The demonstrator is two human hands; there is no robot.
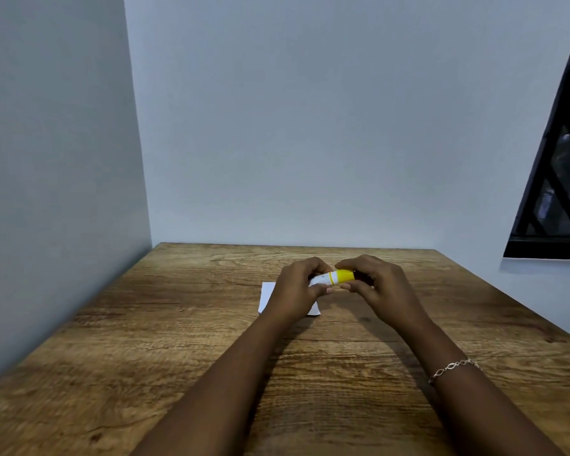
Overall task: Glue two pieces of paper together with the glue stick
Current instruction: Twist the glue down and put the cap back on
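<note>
Two hands on the glue stick (334, 278), holding it level just above the table (178, 340). Left hand (297, 287) wraps the white body. Right hand (379, 287) pinches the yellow end (344, 275), which I take for the cap, between thumb and fingers. The hands sit close together with the stick bridging them. I read this as uncapping, but I can't tell whether the cap is seated or loose; no gap shows at the seam.

Paper (268, 292): white, flat on the table right under the left hand and mostly hidden by it. Corners show either side of the wrist. I can't tell if that's one piece or two stacked.

Progress, my call: early. No glue visible on the paper, nothing pressed together. Left to do: uncap, swipe glue on one piece, lay the other on top, press down.

Further out: thin chain bracelet (454, 368) on the right wrist, wood-grain table set into a corner of pale walls, dark barred window (560, 192) far right.
</note>
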